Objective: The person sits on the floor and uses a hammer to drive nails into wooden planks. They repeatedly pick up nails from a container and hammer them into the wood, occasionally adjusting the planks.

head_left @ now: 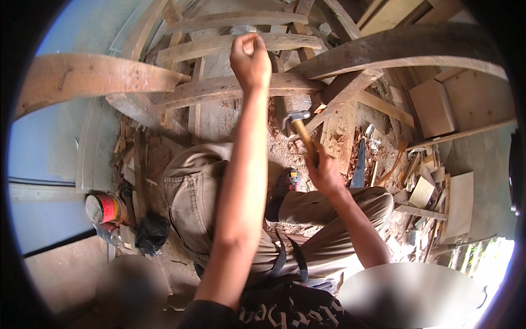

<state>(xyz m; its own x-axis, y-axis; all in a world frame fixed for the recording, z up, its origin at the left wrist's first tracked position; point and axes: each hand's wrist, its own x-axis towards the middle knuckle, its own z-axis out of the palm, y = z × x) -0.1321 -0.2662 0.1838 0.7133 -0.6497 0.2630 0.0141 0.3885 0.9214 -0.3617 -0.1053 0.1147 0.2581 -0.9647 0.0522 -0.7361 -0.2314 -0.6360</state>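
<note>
Head view looks straight down on a person crouched inside a rough wooden frame, knees in tan trousers [203, 192] filling the middle. Using the curved beam [241, 85] as the landmark: the left hand [250, 60] is stretched up right over it, fingers pinched tight together at the top, pressed against the next slat [230, 44] just beyond. Whatever sits between those fingertips is too small to make out, so can't tell what it's pinching.

Right hand [324, 174] sits well below the beam and off to its right, wrapped closed around the wooden handle of a claw hammer [300, 127]. The metal head points up toward the beam but hangs apart from it, not touching any wood.

Below the beam the floor is covered in sawdust and shavings, with a handsaw [359, 164] lying just right of the hammer hand. Far left of the beam, down by the wall, there's a small red and yellow tin [104, 208] and a black bag [152, 233] next to it.
</note>
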